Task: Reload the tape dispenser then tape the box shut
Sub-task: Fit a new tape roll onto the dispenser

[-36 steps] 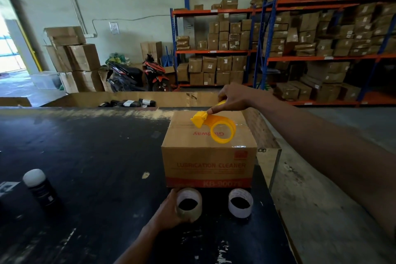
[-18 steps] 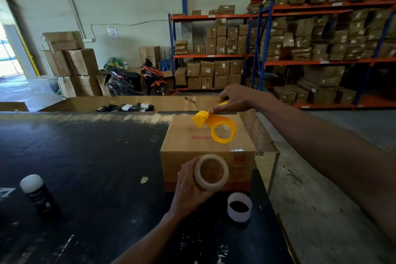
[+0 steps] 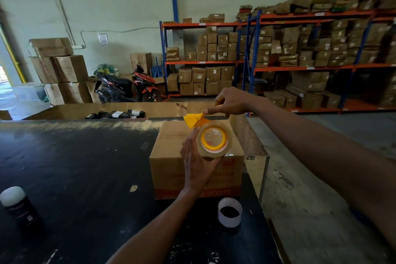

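- Head view: the left hand (image 3: 198,163) wraps its fingers (image 3: 188,146) around a roll of clear-brown packing tape (image 3: 214,142), holding it over the yellow plastic tape dispenser (image 3: 196,119) — the dispenser's ring shows through the roll's core.
- The right hand (image 3: 232,103) pinches the dispenser's handle, fingers closed on it.
- Both hover above the brown cardboard box (image 3: 171,156), which sits on the black surface (image 3: 75,167) with flaps down.
- A white empty tape core (image 3: 229,212) stands on the surface just in front of the box.
- A dark white-capped bottle (image 3: 18,206) stands at far left — well apart.
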Available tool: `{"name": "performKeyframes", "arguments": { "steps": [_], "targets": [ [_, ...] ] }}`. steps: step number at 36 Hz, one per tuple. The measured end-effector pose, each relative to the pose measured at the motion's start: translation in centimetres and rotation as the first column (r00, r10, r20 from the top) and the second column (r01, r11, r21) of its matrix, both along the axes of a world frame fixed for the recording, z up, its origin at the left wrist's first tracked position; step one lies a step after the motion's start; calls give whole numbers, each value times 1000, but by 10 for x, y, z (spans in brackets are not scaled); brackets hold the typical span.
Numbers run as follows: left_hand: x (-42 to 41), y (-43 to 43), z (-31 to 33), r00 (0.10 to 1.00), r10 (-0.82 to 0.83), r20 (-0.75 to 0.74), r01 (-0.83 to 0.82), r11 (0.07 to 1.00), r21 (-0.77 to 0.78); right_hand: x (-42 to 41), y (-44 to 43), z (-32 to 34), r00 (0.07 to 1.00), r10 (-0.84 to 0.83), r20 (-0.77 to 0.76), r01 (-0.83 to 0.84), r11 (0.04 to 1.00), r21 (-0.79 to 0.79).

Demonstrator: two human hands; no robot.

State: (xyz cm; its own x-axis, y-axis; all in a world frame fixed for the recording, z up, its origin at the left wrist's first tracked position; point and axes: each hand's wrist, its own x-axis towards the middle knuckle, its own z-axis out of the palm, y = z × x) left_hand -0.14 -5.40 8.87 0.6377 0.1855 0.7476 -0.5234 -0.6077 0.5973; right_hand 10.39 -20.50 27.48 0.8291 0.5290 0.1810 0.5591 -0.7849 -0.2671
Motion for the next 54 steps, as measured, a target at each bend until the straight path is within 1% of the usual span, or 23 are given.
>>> {"name": "performKeyframes", "arguments": {
  "steps": [3,7,11,14,16,19,21,24,27,31,35,43,48,51,54],
  "targets": [
    [1,-2,2,1000,-2,-9,2,999,-43,-5,-4,2,999,17,-46,-14,998,62],
    [7,-2,4,999,-42,-21,38,989,-144,-11,-4,1,996,34,-85,-24,992,125],
    [6,-2,12,998,-46,-33,39,981,-189,-16,-3,-1,972,28,-235,7,989,147],
    [6,-3,19,999,-45,-23,40,979,-198,-22,3,-6,935,4,-354,36,994,106],
    [6,-3,24,998,-54,-29,47,974,-220,-25,8,-10,914,14,-406,29,995,99],
    [4,0,29,997,-77,-21,70,966,-248,-25,14,-13,913,37,-407,-3,996,85],
    [1,4,31,995,-102,-14,95,964,-248,-24,17,-14,923,53,-382,-28,997,71],
    [-2,14,28,983,-180,-20,171,962,-214,-22,19,-17,945,40,-325,-28,999,42],
    [-2,28,22,972,-228,-56,220,967,-127,-22,21,-19,959,28,-282,-29,1000,-1],
    [-2,48,15,970,-228,-87,229,973,3,-22,19,-20,951,15,-310,-20,1000,-12],
    [0,62,13,978,-207,-40,210,974,83,-23,16,-19,938,-3,-348,2,1000,-5],
    [0,65,18,983,-181,13,178,976,125,-22,15,-17,921,-4,-391,15,1000,25],
    [3,62,17,982,-162,98,145,977,159,-21,13,-15,905,-23,-425,45,998,42],
    [6,59,17,982,-141,123,122,980,155,-20,12,-17,899,-20,-437,53,997,63],
    [10,59,17,984,-134,118,118,984,133,-23,10,-16,894,1,-449,42,996,85]
  ]
}}
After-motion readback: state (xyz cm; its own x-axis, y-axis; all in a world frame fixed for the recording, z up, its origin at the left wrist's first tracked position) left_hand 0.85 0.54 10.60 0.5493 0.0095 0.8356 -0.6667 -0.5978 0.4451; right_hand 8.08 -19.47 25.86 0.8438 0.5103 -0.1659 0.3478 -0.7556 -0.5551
